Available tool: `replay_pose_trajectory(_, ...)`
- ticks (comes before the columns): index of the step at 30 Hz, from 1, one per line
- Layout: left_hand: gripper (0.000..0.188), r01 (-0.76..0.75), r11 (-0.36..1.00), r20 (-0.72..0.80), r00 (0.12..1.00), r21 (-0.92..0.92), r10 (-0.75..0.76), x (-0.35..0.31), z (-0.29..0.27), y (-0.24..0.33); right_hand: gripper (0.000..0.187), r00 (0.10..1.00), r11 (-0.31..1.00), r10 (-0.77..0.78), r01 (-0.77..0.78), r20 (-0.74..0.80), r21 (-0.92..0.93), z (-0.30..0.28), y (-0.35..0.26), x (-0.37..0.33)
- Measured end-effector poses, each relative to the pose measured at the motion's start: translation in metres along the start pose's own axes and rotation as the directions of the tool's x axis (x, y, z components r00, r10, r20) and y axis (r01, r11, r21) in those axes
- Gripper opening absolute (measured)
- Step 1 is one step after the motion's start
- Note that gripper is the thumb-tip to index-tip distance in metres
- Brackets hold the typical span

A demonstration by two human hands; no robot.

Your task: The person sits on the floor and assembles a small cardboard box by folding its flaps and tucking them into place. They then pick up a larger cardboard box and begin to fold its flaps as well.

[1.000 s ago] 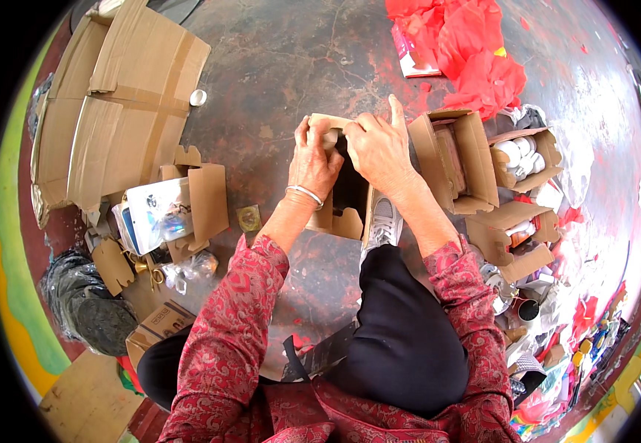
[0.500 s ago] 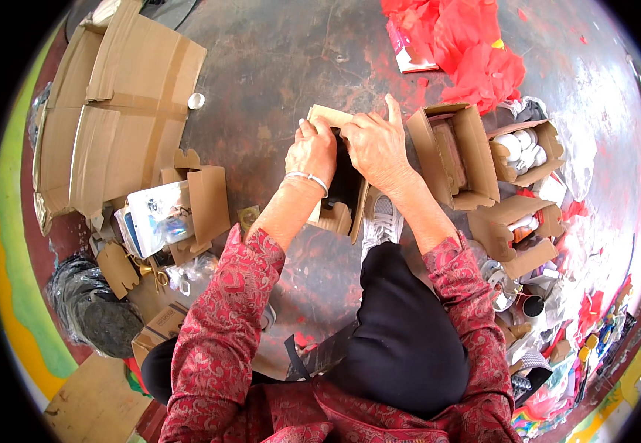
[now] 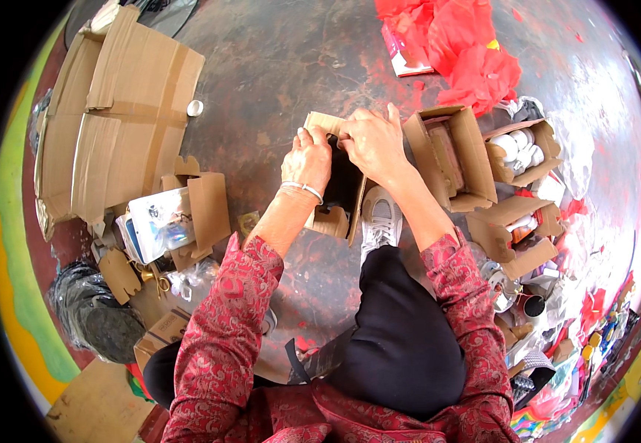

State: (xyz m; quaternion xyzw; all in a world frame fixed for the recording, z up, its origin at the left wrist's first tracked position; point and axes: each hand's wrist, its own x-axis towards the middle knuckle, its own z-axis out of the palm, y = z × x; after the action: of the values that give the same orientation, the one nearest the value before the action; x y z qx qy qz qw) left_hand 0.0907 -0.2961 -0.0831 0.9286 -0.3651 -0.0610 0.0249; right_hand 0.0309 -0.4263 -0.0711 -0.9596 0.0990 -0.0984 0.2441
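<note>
A small brown cardboard box (image 3: 331, 223) stands on the floor between my feet, its top open and its inside dark. My left hand (image 3: 308, 164) is closed on the box's far left part, fingers bent over the edge; a pale bangle circles that wrist. At the far right corner, my right hand (image 3: 376, 148) pinches the cardboard beside the far flap (image 3: 323, 121), with one finger raised. The fingertips of both hands are partly hidden behind the knuckles and the flap. My grey shoe (image 3: 382, 220) is close against the box's right side.
To the right stand an open cardboard box (image 3: 418, 142), a box of white round items (image 3: 517, 176) and a third box (image 3: 492, 235). Red sheets (image 3: 475, 74) lie farther off. On the left are a large folded carton (image 3: 124, 148), a white cup (image 3: 195, 108) and golden scissors (image 3: 161, 280).
My right hand has shifted slightly left and its raised finger is lower. The box has tilted or moved a little left; both hands remain on it.
</note>
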Motion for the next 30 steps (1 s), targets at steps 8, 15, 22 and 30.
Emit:
replay_pose_trajectory(8,0.029,0.003,1.0,-0.072,0.997,0.009,-0.002,0.002,0.005,0.001,0.019,0.916,0.962,0.257,-0.211,0.308,-0.174,-0.016,-0.003,0.03)
replay_pose_trajectory(15,0.017,0.019,0.997,-0.276,0.96,-0.071,-0.038,0.0,0.006,0.01,0.032,0.837,0.911,0.408,-0.4,0.365,-0.101,-0.013,0.002,0.038)
replay_pose_trajectory(22,0.025,0.051,0.984,-0.315,0.943,-0.168,-0.103,-0.004,0.0,0.002,0.058,0.834,0.655,0.525,-0.522,0.168,0.546,0.011,0.032,0.007)
replay_pose_trajectory(30,0.032,0.079,0.966,-0.311,0.938,-0.245,-0.155,-0.006,-0.003,0.007,0.059,0.846,0.476,0.525,-0.381,0.092,0.793,0.007,0.001,-0.038)
